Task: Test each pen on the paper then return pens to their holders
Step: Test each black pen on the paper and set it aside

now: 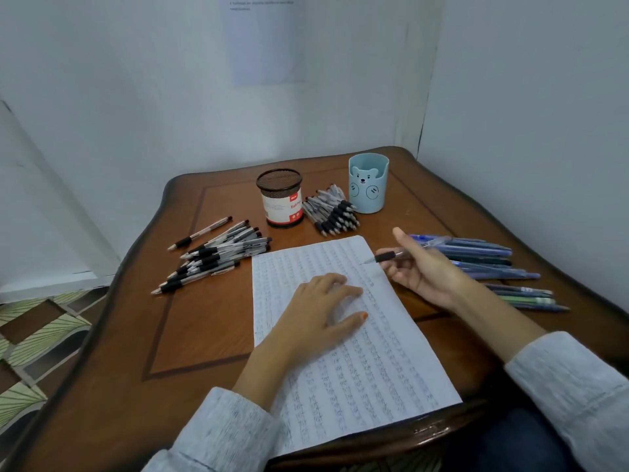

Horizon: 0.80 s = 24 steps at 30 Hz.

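Note:
A lined paper covered in scribbled writing lies on the wooden table. My left hand rests flat on its upper part, fingers spread. My right hand holds a black-grip pen at the paper's right edge, its tip pointing left just over the sheet. A black mesh holder and a blue bear holder stand at the back. Black-grip pens lie in a pile to the left and another between the holders. Blue pens lie on the right.
White walls close in the table at the back and right. A sheet of paper hangs on the back wall. Patterned floor tiles show beyond the table's left edge.

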Motion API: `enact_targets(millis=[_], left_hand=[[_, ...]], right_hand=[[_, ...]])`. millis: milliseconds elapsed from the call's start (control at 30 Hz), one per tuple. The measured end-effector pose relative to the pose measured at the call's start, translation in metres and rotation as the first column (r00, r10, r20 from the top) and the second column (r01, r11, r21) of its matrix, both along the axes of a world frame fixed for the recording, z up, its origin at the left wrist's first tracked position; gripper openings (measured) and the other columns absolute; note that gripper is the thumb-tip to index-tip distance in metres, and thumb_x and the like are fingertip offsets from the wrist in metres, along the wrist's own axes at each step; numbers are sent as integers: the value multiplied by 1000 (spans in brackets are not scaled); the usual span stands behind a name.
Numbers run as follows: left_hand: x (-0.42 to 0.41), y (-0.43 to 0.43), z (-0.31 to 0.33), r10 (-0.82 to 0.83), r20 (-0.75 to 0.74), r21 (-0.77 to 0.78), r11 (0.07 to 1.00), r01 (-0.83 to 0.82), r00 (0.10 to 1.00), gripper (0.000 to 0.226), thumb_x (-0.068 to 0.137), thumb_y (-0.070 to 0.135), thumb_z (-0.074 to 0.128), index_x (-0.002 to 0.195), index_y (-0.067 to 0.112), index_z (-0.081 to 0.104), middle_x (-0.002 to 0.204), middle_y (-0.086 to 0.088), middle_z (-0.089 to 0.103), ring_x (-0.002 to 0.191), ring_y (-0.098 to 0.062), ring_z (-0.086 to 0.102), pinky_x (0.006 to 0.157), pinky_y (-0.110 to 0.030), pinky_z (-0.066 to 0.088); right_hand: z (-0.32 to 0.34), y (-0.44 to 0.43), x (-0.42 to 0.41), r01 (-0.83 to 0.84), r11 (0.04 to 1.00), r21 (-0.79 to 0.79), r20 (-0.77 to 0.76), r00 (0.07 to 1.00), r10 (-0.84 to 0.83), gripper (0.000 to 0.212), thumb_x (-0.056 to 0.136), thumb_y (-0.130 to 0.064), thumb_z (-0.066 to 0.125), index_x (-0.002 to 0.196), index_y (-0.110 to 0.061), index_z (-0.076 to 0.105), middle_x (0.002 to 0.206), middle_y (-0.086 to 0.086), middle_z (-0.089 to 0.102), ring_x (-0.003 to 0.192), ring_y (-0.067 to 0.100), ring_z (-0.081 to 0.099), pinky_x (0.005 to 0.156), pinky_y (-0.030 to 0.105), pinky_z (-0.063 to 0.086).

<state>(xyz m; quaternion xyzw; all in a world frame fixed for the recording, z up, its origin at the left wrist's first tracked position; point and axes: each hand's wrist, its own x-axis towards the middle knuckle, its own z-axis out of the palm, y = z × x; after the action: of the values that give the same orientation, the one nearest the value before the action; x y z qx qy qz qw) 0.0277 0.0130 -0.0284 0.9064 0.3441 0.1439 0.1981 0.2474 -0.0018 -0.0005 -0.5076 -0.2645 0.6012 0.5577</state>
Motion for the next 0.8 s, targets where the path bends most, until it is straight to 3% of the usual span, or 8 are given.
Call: enact_targets(millis=[67,133,200,367,467,633,800], left_hand=[[1,1,-5,-7,-9,29,1000,7,1000,45,93,59,42,133,40,46,138,14,36,128,-2,29,107,-25,21],[1,3,-7,-4,-1,54,999,4,1000,45,92,61,41,132,41,46,134,15,37,124,-2,31,106,-24,21],[1,3,-8,-6,-10,73,997,7,1000,45,92,61,40,133,43,44,132,15,36,123,-2,30,104,-23,20],[1,4,-11,-12,-24,88,996,14,1000,53,88,68,28,134,46,43,133,16,35,125,-1,27,104,-24,20],[2,4,-10,-9,-32,80,997,11,999,56,87,69,26,136,47,42,135,15,34,126,-2,26,106,-27,20],[3,1,-8,-16,-44,79,997,20,999,46,92,63,29,135,51,42,138,13,31,128,-3,22,105,-25,16],[4,-2,-6,-20,-67,69,997,24,998,38,97,54,37,135,51,41,139,13,28,128,-1,18,102,-22,11]], right_hand=[[-3,0,-3,32,998,56,127,991,-39,23,84,-26,70,75,-5,66,63,5,59,51,7,50,44,14,43],[-6,2,-6,81,987,140,241,964,-114,28,84,-18,72,63,-9,55,59,7,55,43,9,44,37,16,34],[-9,4,-9,106,971,213,325,930,-173,34,88,-18,68,63,-8,48,57,11,57,37,13,41,32,19,31],[-17,6,-14,51,941,333,514,827,-227,29,88,-20,68,77,3,55,56,14,62,35,18,49,33,23,40],[-18,7,-15,76,942,328,565,783,-260,35,83,-28,73,70,0,56,55,12,63,34,16,49,33,22,40],[-20,8,-17,78,935,345,729,606,-319,46,78,-36,76,60,1,57,48,5,60,34,6,47,41,13,38],[-21,10,-17,27,947,321,704,662,-258,33,84,-26,72,69,-1,56,51,7,61,33,5,48,36,15,36]])
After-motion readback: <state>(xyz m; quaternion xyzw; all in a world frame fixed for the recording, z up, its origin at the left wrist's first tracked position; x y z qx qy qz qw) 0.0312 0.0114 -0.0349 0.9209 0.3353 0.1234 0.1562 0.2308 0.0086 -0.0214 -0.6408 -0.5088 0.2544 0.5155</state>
